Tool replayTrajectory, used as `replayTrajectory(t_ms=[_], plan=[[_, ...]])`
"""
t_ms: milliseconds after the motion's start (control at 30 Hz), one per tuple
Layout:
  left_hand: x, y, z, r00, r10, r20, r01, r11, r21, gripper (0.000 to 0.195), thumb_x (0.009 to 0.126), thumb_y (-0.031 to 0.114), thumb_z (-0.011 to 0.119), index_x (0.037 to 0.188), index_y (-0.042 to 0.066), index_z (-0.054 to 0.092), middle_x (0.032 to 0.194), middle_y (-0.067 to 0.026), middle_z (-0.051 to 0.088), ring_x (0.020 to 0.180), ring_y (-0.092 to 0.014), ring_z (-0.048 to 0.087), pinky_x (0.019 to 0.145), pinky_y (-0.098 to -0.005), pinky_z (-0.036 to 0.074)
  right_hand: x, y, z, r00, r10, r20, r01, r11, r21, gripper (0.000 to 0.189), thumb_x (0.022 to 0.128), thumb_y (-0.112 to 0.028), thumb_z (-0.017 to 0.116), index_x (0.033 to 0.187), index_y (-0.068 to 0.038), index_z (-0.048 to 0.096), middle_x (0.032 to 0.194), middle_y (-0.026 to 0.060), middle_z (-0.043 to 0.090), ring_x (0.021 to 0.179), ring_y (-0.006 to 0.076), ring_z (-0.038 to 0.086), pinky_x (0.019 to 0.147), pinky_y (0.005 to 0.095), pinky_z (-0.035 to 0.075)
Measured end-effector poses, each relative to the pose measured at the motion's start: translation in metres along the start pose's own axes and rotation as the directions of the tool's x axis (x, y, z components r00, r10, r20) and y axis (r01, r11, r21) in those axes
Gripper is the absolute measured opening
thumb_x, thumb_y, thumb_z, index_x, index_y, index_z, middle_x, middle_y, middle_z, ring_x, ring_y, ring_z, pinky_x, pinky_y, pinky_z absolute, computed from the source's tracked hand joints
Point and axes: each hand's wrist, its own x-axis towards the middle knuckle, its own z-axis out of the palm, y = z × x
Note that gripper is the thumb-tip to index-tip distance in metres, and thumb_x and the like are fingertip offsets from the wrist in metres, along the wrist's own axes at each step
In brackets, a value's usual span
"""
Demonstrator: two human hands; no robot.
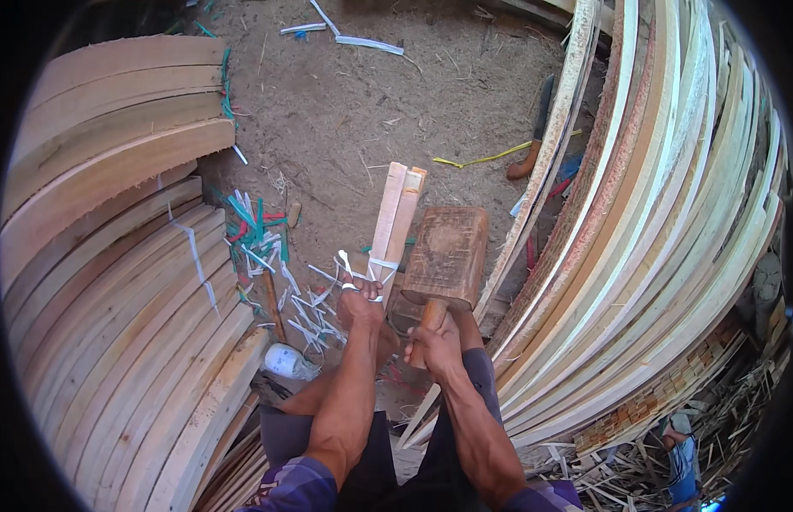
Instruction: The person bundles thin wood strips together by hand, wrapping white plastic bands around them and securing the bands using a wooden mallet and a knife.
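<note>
My right hand [438, 345] grips the handle of a large wooden mallet [446, 253], its blocky head pointing away from me. Beside it, my left hand [361, 297] is closed on a white plastic strap [384, 264], which is wound round its fingers and around a small bundle of wooden slats [396, 211]. The slats extend away from me, just left of the mallet head. What supports their near end is hidden behind my hands.
Stacked boards [115, 269] rise at the left, and long curved-looking planks [633, 256] fill the right. Strap scraps [262, 237] and a white spool of twine [282, 360] lie on the dirt floor. A wooden-handled knife [534, 144] is beside the right planks. Another person's foot [675, 435] shows lower right.
</note>
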Motion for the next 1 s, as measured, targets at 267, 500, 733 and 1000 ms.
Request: replayTrajectory(t_ms=[267,500,733,1000], plan=[[-0.028,0.016,0.026,0.996,-0.086,-0.027,0.075,0.957,-0.281,0.042,0.098,0.033,0.035,0.06,0.015,0.038,0.046,0.0021,0.028,0.039,-0.013,0.028,0.048,-0.03,0.035,0.052,-0.032,-0.023,0.767,-0.329,0.552,0.474,-0.29,-0.831,0.056,0.073,-0.023,0.067,0.116,0.0,0.041,0.109,0.0194,0.056,0.096,0.0341,0.059,0.074,0.0425,0.051],[-0.026,0.004,0.021,0.986,-0.144,-0.088,0.106,0.936,-0.336,0.046,0.097,0.032,0.042,0.054,0.017,0.033,0.046,0.0043,0.025,0.038,-0.011,0.024,0.04,-0.0259,0.025,0.1,-0.035,-0.009,0.846,-0.397,0.355,0.17,-0.43,-0.887,0.046,0.074,-0.026,0.065,0.106,-0.002,0.043,0.089,0.0242,0.06,0.079,0.0395,0.062,0.067,0.047,0.051],[-0.043,-0.021,0.019,0.982,-0.145,-0.121,0.101,0.945,-0.312,0.038,0.094,0.026,0.048,0.059,0.011,0.043,0.05,0.0031,0.035,0.041,-0.011,0.031,0.044,-0.0263,0.027,0.071,-0.076,0.025,0.935,-0.221,0.279,0.103,-0.582,-0.807,0.046,0.075,-0.018,0.06,0.11,0.004,0.043,0.09,0.0278,0.061,0.079,0.0454,0.06,0.069,0.0509,0.049],[-0.014,0.005,-0.048,0.979,-0.163,-0.122,0.103,0.913,-0.394,0.037,0.095,0.028,0.046,0.062,0.01,0.045,0.051,0.0032,0.036,0.042,-0.01,0.031,0.044,-0.0255,0.027,0.064,-0.053,0.282,0.819,-0.035,0.573,0.401,-0.679,-0.615,0.037,0.091,-0.031,0.049,0.101,0.005,0.052,0.075,0.0292,0.06,0.076,0.0482,0.059,0.065,0.0499,0.046]])
